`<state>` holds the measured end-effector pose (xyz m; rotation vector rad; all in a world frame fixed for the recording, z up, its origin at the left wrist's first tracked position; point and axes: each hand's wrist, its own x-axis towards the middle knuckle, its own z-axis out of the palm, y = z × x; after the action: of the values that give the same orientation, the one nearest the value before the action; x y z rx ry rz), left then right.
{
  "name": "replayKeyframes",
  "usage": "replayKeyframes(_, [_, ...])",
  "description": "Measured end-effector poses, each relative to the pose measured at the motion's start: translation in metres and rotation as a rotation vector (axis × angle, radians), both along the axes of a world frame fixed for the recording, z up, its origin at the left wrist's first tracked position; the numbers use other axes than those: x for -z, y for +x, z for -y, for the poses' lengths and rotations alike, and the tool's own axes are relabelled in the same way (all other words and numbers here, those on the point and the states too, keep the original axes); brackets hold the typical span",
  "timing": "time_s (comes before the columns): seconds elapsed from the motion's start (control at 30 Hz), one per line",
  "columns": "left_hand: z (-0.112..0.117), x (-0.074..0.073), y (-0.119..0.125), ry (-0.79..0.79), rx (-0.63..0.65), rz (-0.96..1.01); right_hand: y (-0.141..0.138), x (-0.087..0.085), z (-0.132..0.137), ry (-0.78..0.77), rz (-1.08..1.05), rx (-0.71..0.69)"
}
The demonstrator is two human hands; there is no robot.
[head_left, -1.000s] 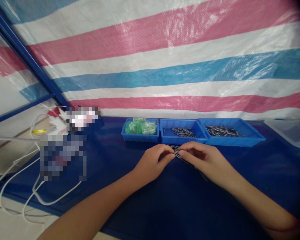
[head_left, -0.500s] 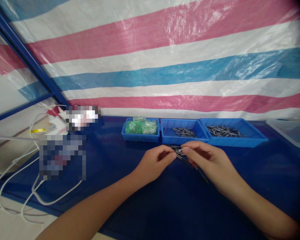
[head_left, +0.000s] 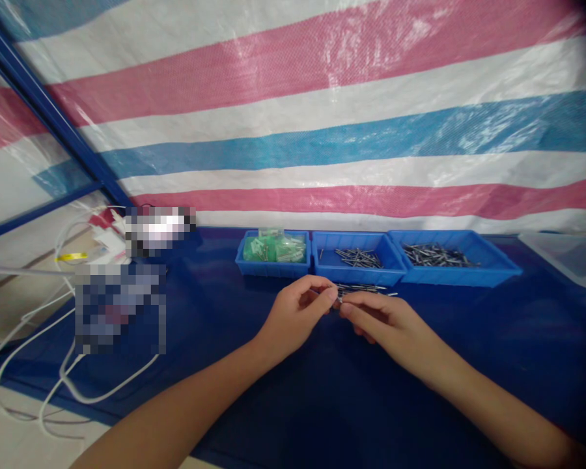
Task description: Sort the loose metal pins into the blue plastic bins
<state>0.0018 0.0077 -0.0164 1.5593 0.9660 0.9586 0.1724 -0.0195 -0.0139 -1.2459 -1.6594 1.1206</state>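
My left hand point(head_left: 297, 312) and my right hand point(head_left: 383, 322) meet fingertip to fingertip over the dark blue table point(head_left: 322, 391), just in front of the blue trays. Both hands pinch a small bundle of thin grey metal pins point(head_left: 359, 288), whose ends stick out above the right fingers. The left thumb and forefinger close on the pins' near end; the right fingers curl round the rest.
Three blue trays stand at the back: one with green parts in a bag point(head_left: 274, 249), a middle tray point(head_left: 356, 258) and a right tray point(head_left: 452, 257) with metal pins. White cables point(head_left: 53, 365) lie at the left. A clear tray point(head_left: 566, 257) sits far right.
My right hand has moved left and lowered, its wrist turning so the pins lie flatter. The left hand has stayed close and keeps its pinch.
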Motion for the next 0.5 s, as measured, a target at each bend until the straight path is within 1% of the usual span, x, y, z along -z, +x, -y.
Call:
replayKeyframes(0.1, [-0.001, 0.002, -0.001, 0.024, -0.005, 0.011, 0.000, -0.001, -0.001, -0.012, -0.038, 0.035])
replayKeyframes(0.23, [-0.003, 0.006, -0.003, 0.034, -0.006, 0.009, 0.004, 0.002, -0.002, -0.005, -0.083, 0.143])
replayKeyframes(0.33, [-0.004, 0.007, -0.002, 0.033, -0.002, -0.010, 0.008, 0.004, -0.003, 0.031, -0.099, 0.213])
replayKeyframes(0.4, [-0.004, 0.007, -0.002, 0.034, 0.008, -0.038, 0.010, 0.003, -0.002, 0.103, -0.077, 0.236])
replayKeyframes(0.5, [-0.003, 0.005, -0.001, 0.029, 0.062, -0.112, 0.012, -0.002, 0.001, 0.280, 0.068, 0.177])
